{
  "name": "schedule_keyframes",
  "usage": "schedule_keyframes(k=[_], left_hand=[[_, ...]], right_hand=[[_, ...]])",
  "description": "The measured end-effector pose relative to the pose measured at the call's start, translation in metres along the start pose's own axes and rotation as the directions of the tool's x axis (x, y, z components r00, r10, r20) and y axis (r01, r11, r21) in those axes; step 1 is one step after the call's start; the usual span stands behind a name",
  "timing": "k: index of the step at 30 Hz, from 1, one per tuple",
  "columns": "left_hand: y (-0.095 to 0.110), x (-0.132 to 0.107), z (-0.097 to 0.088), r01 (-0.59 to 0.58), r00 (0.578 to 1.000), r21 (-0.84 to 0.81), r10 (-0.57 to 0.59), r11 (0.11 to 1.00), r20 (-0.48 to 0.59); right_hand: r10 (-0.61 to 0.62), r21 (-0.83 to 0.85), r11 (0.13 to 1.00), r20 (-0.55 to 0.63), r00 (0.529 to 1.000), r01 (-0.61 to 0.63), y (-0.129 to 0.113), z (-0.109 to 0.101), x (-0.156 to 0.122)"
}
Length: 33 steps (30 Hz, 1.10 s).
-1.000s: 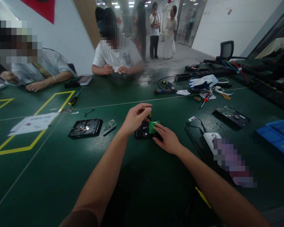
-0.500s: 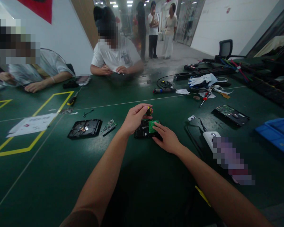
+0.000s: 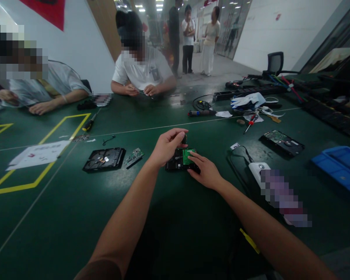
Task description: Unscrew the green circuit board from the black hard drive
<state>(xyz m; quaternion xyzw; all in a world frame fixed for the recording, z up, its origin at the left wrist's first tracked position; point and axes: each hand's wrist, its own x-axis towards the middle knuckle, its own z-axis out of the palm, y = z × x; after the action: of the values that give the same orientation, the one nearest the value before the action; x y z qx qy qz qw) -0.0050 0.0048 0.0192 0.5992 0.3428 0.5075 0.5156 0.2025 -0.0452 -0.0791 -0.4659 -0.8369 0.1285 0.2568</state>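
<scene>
A black hard drive (image 3: 176, 162) with a green circuit board (image 3: 188, 154) lies on the green table (image 3: 76, 202) in front of me. My left hand (image 3: 167, 147) is closed round the dark handle of a screwdriver (image 3: 183, 138) held upright over the board. My right hand (image 3: 205, 171) rests flat on the drive's right side, its fingers spread and touching the board's edge.
An opened drive (image 3: 105, 158) and a loose circuit board (image 3: 135, 156) lie to the left. Another drive (image 3: 281, 141), a white device with a cable (image 3: 258, 169) and a blue tray (image 3: 340, 166) are to the right. Two people sit across the table; others stand behind.
My hands stay on the drive. The screwdriver handle in my left hand has turned slightly; its yellow part no longer shows.
</scene>
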Motion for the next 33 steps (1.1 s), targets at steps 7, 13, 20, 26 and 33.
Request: schedule_keyframes(k=[7,13,20,26,33], left_hand=[[0.0048,-0.0013,0.0004,-0.014,1.000,0.118,0.012,0.993,0.018],[0.0055,-0.0012,0.0000,-0.036,0.999,0.158,0.035,0.987,0.005],[0.0030,-0.0004,-0.0005,-0.036,0.999,0.154,0.034,0.987,0.017],[0.0075,-0.0019,-0.0016,-0.058,0.998,0.137,0.055,0.989,0.025],[0.0080,-0.0008,-0.0021,-0.067,0.998,0.135,0.064,0.989,0.021]], right_hand=[[-0.003,0.042,0.999,-0.043,0.999,0.004,0.0024,0.0032,-0.0002],[0.012,0.031,0.999,-0.018,1.000,-0.011,0.0026,0.0023,0.0003],[0.021,0.020,1.000,-0.018,1.000,-0.021,0.0008,0.0015,0.0001],[0.023,0.025,0.999,-0.017,1.000,-0.022,-0.0003,0.0019,0.0005],[0.025,0.035,0.999,-0.019,1.000,-0.025,0.0007,0.0022,0.0012]])
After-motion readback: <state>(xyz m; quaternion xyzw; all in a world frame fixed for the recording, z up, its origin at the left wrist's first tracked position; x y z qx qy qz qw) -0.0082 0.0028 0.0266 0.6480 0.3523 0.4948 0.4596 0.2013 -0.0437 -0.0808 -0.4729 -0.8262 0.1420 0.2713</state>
